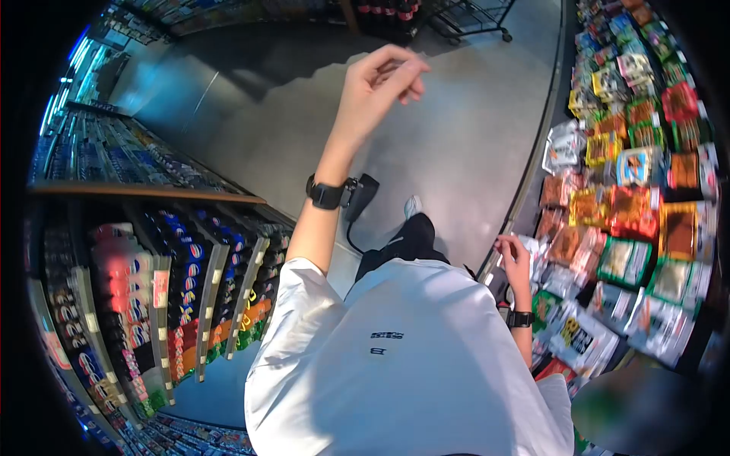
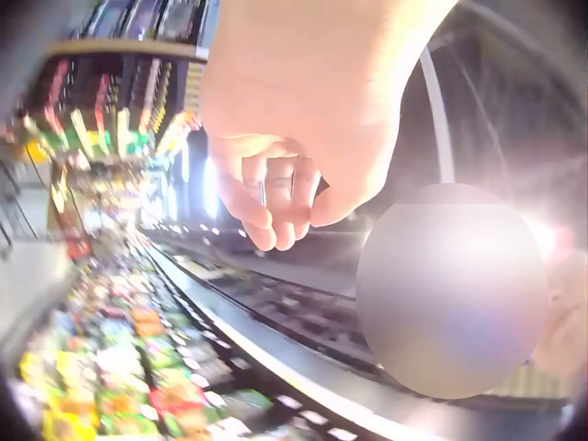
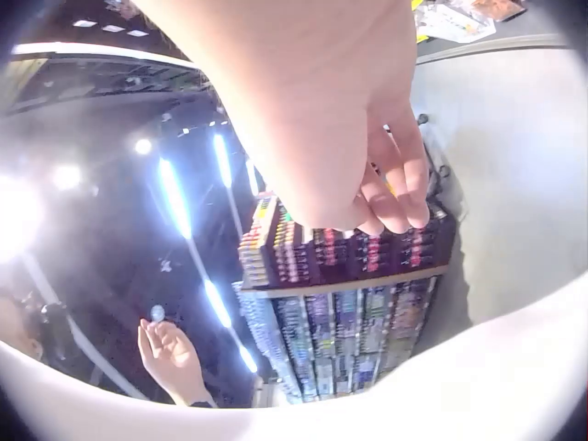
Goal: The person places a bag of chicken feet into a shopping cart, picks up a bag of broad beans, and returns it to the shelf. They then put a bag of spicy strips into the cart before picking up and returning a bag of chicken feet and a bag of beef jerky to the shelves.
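Note:
My left hand [image 1: 378, 87] is raised in front of me over the grey floor, its fingers loosely bent and nothing in them. Seen closer in the left wrist view, that hand [image 2: 294, 156] has its fingertips hanging down near the thumb, with no object between. My right hand [image 1: 517, 262] hangs at my side, beside the packaged snacks [image 1: 566, 247] on the right-hand display. In the right wrist view the fingers of this hand [image 3: 340, 138] are also loosely bent and hold nothing. The raised left hand [image 3: 175, 358] appears there too, at lower left.
Drink bottles [image 1: 186, 266] fill the slanted racks of a shelf on the left. A dark wheeled cart [image 1: 471, 19] stands ahead on the grey floor [image 1: 464, 114]. More bottles [image 1: 388, 11] are at the far end. The snack display's dark edge [image 1: 532, 159] runs along the right.

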The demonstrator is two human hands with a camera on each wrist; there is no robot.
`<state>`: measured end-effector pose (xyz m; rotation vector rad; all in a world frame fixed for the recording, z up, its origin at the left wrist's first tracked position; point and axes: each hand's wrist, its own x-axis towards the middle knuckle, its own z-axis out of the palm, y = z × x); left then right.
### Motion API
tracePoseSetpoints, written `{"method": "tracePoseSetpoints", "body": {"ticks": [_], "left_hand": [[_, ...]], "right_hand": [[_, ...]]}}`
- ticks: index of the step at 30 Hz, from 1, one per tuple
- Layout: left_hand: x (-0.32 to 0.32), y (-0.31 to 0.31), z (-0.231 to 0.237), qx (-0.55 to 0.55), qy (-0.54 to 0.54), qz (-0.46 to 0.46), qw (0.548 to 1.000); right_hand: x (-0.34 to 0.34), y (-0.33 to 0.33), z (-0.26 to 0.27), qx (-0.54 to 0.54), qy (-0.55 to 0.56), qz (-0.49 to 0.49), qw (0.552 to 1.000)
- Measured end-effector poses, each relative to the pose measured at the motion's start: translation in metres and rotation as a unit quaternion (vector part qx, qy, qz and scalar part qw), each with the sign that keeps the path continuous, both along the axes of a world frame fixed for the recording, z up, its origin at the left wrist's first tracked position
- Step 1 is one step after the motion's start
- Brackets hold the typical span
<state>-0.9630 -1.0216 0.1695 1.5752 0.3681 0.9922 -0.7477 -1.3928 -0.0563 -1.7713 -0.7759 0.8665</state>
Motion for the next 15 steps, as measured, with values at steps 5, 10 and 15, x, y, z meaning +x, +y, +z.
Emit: {"method": "tracePoseSetpoints", "body": {"ticks": [5, 10, 15], "left_hand": [[0.021, 0.218, -0.165, -0.099, 0.155, 0.074, 0.98], [-0.013, 0.37, -0.209, -0.043, 0.263, 0.222, 0.938], [0.097, 0.452, -0.046, 0.079, 0.219, 0.311, 0.921]], "right_hand": [[0.124, -0.045, -0.171, -0.077, 0.017, -0.117, 0.99], [0.147, -0.09, -0.175, -0.145, 0.216, -0.309, 0.914], [0.251, -0.032, -0.154, -0.187, 0.255, -0.351, 0.881]]}}
